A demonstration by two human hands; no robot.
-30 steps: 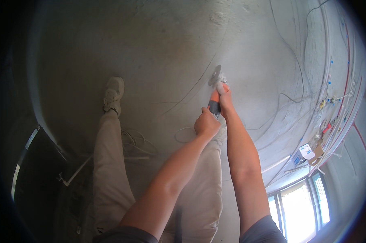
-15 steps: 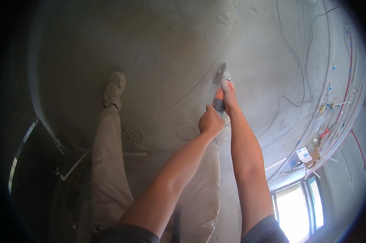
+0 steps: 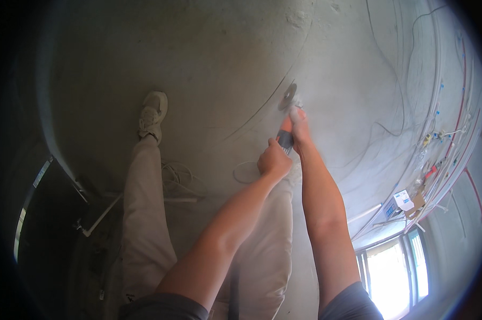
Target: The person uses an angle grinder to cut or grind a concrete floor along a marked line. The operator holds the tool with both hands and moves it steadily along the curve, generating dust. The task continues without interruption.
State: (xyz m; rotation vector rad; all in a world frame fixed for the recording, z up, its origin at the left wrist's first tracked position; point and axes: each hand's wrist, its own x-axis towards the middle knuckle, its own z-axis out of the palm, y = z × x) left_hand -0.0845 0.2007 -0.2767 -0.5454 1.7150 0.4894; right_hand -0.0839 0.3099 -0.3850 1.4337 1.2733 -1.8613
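Observation:
Both hands grip an orange and dark grey angle grinder (image 3: 286,133). My left hand (image 3: 274,158) wraps its rear body, while my right hand (image 3: 301,128) is closed round the front part near the head. The round disc (image 3: 289,96) sits beyond the right hand, tilted on edge at the concrete floor (image 3: 209,64). A dark curved line (image 3: 259,111) runs across the floor to the left of the disc. Haze around the tool softens the grinder head, and I cannot tell how deep the disc sits.
My left shoe (image 3: 153,113) stands on the floor at left. A coiled cable (image 3: 176,178) lies beside that leg, near a white pipe (image 3: 182,200). Thin wires (image 3: 396,106), red pipes (image 3: 460,106) and an open cardboard box (image 3: 413,205) are at right, with a bright window (image 3: 388,274) below.
The disc and both hands have shifted very slightly down and left in view. More of the dark line beside the disc shows. The grip is unchanged.

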